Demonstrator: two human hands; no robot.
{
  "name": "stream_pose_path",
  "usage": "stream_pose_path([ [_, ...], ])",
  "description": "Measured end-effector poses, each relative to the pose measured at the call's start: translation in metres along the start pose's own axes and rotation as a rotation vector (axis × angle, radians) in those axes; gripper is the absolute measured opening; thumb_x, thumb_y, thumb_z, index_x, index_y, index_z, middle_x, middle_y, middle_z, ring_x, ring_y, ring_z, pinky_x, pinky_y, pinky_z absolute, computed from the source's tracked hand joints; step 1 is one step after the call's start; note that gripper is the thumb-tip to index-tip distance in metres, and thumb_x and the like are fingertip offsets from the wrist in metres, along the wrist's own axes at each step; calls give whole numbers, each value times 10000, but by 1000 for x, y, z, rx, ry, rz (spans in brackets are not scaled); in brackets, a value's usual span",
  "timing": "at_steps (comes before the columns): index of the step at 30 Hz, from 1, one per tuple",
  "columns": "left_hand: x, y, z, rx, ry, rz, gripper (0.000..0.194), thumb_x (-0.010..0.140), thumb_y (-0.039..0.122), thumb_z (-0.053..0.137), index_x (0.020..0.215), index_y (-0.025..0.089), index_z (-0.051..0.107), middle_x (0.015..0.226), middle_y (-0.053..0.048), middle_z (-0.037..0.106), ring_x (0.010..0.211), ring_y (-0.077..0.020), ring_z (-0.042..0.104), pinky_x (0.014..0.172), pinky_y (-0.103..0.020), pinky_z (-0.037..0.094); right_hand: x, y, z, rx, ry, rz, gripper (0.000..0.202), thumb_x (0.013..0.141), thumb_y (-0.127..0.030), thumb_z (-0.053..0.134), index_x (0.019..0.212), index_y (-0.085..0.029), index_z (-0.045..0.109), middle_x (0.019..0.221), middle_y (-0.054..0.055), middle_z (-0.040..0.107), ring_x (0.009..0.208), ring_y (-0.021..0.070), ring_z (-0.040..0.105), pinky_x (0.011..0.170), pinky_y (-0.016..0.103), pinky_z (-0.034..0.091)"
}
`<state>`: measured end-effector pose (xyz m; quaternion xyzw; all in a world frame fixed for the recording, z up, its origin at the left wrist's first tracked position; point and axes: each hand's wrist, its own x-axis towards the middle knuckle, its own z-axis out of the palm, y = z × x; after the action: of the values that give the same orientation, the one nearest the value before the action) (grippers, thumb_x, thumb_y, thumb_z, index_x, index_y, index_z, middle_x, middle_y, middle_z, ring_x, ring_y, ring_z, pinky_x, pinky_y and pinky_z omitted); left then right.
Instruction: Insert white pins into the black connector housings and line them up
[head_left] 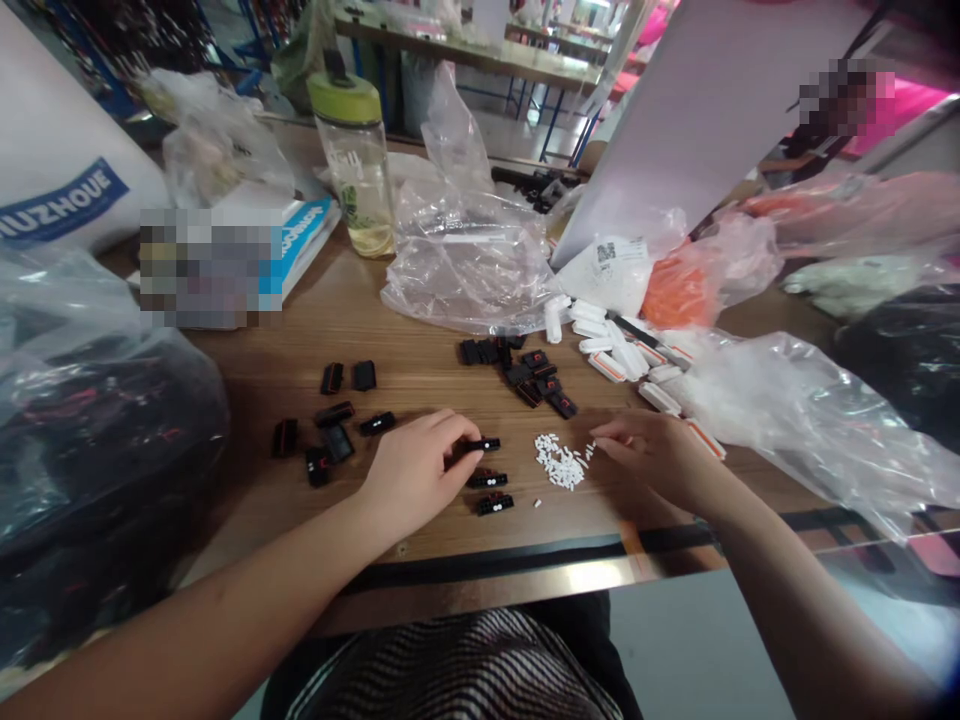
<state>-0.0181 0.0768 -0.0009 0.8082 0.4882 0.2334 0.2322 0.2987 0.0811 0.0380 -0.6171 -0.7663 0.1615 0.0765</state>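
Observation:
My left hand (420, 465) is closed, thumb and forefinger pinching a black plastic connector (490, 444) with a white spot on its side. Two more black connectors, each with white plugs in its face, lie just below it, the nearer one (496, 504) close to the table edge. A loose pile of tiny white plugs (562, 465) is spread to the right of them. At the pile's right side my right hand (652, 455) has its fingertips pinched together on a small white plug (590, 451). One stray white plug (537, 503) lies below the pile.
Black connectors (337, 443) lie left of my left hand, with another heap (536, 377) farther back. White and orange parts (626, 355) spill beside a clear bag (795, 410). A bottle (352, 165), a crumpled plastic bag (472, 250) and a large bag (97, 450) flank the wooden table.

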Motion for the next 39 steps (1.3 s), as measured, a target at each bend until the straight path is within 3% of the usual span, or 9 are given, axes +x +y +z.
stream_pose_path([
  [4, 0, -1, 1, -7, 11, 10, 46, 907, 265, 624, 921, 222, 613, 816, 22, 612, 711, -148, 570, 665, -291, 415, -1, 3, 6, -78, 44, -31, 229, 863, -335, 576, 771, -232, 759, 721, 7, 734, 622, 172, 643, 611, 281, 434],
  [11, 0, 0, 0, -14, 10, 6, 46, 903, 254, 626, 924, 214, 621, 815, 13, 620, 706, -153, 573, 657, -298, 412, -11, 4, 21, -254, 149, -78, 237, 886, -280, 565, 724, -232, 732, 779, 29, 737, 737, 209, 654, 732, 334, 415],
  [14, 0, 1, -1, -18, 14, 5, 43, 895, 250, 634, 917, 213, 626, 814, 12, 619, 720, -159, 579, 660, -299, 416, -10, -2, 20, -227, 177, -44, 196, 859, -264, 601, 703, -228, 713, 729, 17, 718, 688, 202, 638, 695, 330, 409],
  [17, 0, 1, -1, -18, 10, -7, 44, 888, 245, 646, 915, 216, 629, 810, 18, 617, 724, -161, 582, 658, -300, 414, -4, -22, 15, -27, 193, -70, 147, 859, -281, 640, 754, -226, 726, 768, 12, 721, 677, 177, 635, 687, 316, 428],
  [20, 0, 2, -1, -16, 8, -18, 50, 881, 249, 659, 910, 220, 631, 812, 25, 618, 724, -162, 582, 661, -300, 413, 8, -57, 15, 146, 184, -230, 131, 904, -289, 628, 842, -234, 728, 842, 8, 722, 783, 165, 649, 798, 332, 426],
  [25, 0, 4, -2, -48, -8, -21, 44, 885, 234, 653, 923, 223, 633, 862, 26, 636, 755, -158, 592, 672, -291, 425, 28, -103, 30, 144, 87, -424, 125, 927, -226, 606, 858, -201, 707, 789, 6, 674, 782, 163, 606, 802, 345, 369],
  [33, 0, 5, -3, -22, -39, -29, 44, 889, 253, 650, 907, 217, 633, 889, 11, 643, 799, -175, 605, 676, -298, 430, 35, -115, 31, -77, 19, -499, 172, 925, -185, 577, 799, -163, 692, 778, 29, 652, 772, 171, 563, 796, 339, 325],
  [39, 1, 6, -4, -29, -42, -42, 46, 886, 250, 648, 912, 215, 634, 918, 11, 659, 817, -177, 616, 707, -310, 455, 31, -121, 29, -323, 43, -615, 263, 939, -190, 538, 707, -170, 660, 738, 46, 644, 751, 189, 514, 794, 376, 290],
])
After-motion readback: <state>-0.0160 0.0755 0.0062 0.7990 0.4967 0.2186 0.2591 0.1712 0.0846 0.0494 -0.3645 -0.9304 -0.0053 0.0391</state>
